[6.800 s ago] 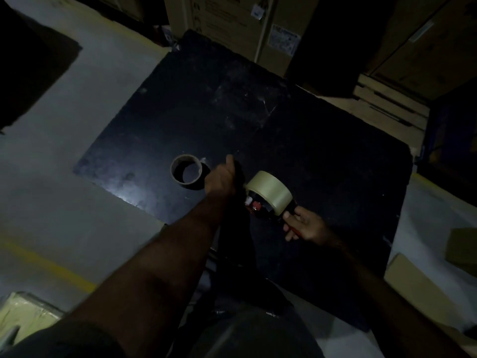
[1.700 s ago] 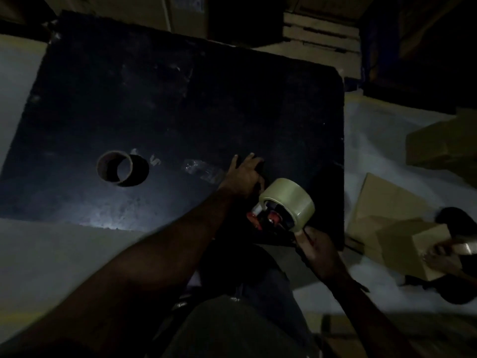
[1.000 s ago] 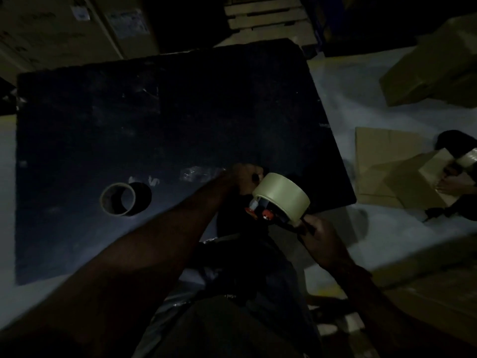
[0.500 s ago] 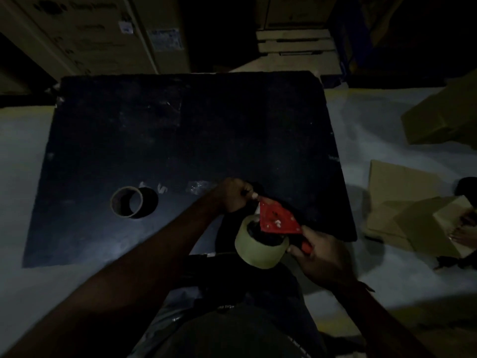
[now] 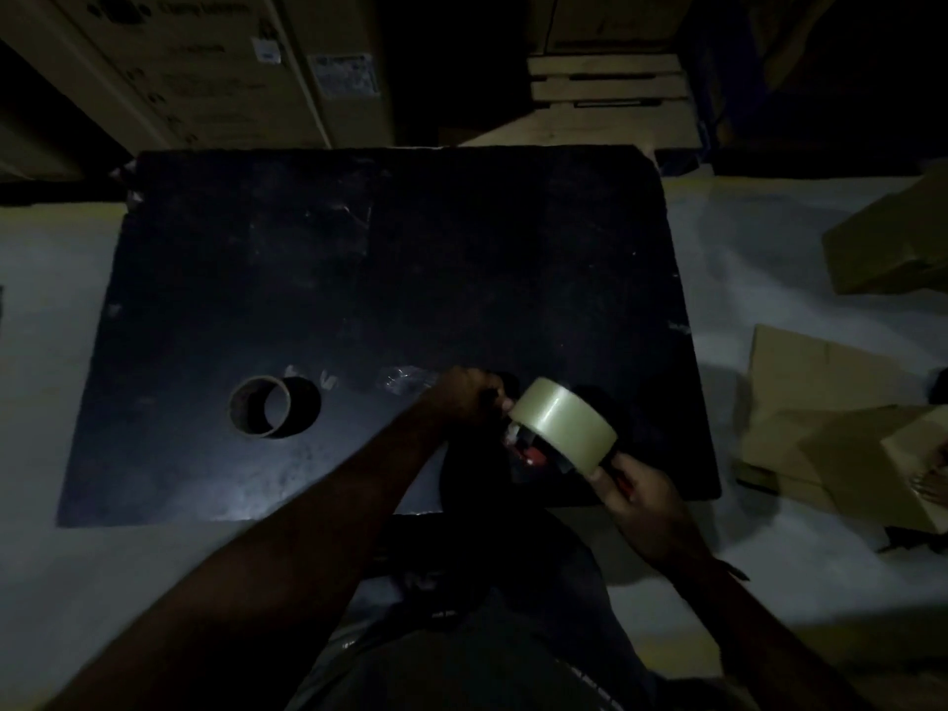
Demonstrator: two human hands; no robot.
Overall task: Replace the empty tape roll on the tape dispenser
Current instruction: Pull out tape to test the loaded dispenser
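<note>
Tape dispenser, new roll seated, sits clenched in the right hand's grip while the left hand pinches near its front, where the loose tape end could fold and stick to itself

Black board on grey floor; cardboard boxes right; pallet behind.
</note>
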